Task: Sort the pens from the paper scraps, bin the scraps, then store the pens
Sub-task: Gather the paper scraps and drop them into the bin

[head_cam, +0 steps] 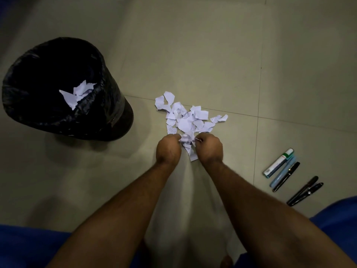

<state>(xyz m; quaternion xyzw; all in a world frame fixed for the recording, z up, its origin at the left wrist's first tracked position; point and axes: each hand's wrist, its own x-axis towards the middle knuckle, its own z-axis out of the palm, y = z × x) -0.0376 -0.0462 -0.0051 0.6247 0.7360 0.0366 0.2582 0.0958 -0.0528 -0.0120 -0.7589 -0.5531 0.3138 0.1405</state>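
A view from above looks down at a person's 2 bare forearms reaching forward over a pale tiled floor (212,55). The left hand (168,149) and right hand (210,147) sit close together at the near edge of a loose pile of torn white paper scraps (185,118). Both hands have fingers curled inward, pinching a small bunch of scraps between them, apparently gathering a handful to carry away.

To the left, well apart from the pile, stands a bin (58,89) lined with a black bag, its mouth open and facing up. A few white scraps already lie inside it, so binning looks partly done, with most of the pile still on the floor.

To the right, set apart from the paper, 5 pens (286,175) lie roughly parallel on the floor: a white and green marker, a light blue pen and 3 dark ones. They seem already sorted out of the scraps, waiting to be stored. No pen container is visible.

The floor between the pile and the bin is bare, giving an open path leftward for the hands. The bin's rim is the one edge to lift over. Blue fabric shows at the bottom corners.
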